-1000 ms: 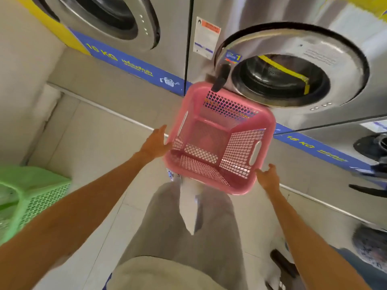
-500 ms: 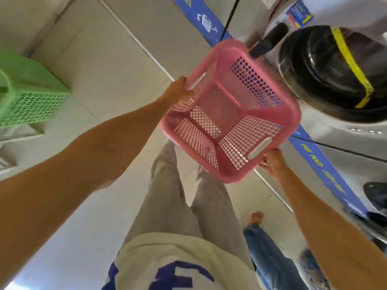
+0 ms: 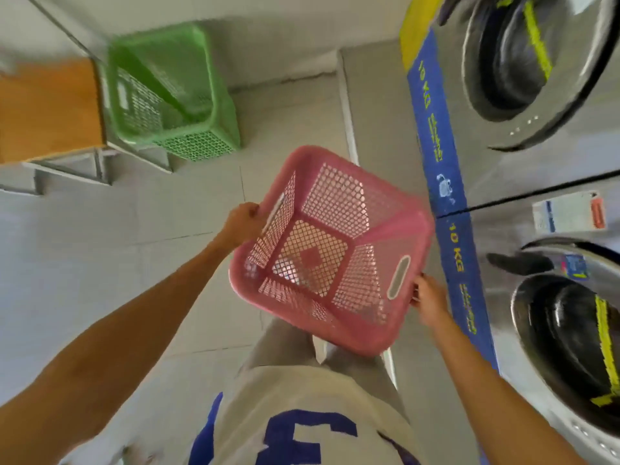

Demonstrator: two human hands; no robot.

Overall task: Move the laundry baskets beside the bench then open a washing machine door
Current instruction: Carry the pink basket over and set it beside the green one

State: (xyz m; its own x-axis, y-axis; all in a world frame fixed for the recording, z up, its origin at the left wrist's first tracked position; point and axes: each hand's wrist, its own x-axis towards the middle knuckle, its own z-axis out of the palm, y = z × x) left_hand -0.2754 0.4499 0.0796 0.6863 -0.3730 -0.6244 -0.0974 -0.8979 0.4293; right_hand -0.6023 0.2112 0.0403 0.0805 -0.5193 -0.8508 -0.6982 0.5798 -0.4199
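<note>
I carry an empty pink mesh laundry basket (image 3: 335, 229) in the air in front of my waist. My left hand (image 3: 243, 221) grips its left rim beside a handle slot. My right hand (image 3: 427, 298) grips the right rim near the other handle slot. A green mesh basket (image 3: 188, 95) stands on the floor at the upper left, next to a wooden bench (image 3: 47, 109) with a grey metal frame. Two front-loading washing machines line the right side, one door (image 3: 523, 62) at the top and one door (image 3: 567, 347) lower down; both look shut.
A blue band (image 3: 446, 209) marked 10 KG runs along the machines' base. A raised grey step (image 3: 375, 105) sits under the machines. Pale tiled floor (image 3: 100, 256) spreads between me and the bench. A black door handle (image 3: 518, 263) juts from the nearer machine.
My view has swung left away from the machines toward the bench and green basket. The pink basket stays held in both hands and has turned with me.
</note>
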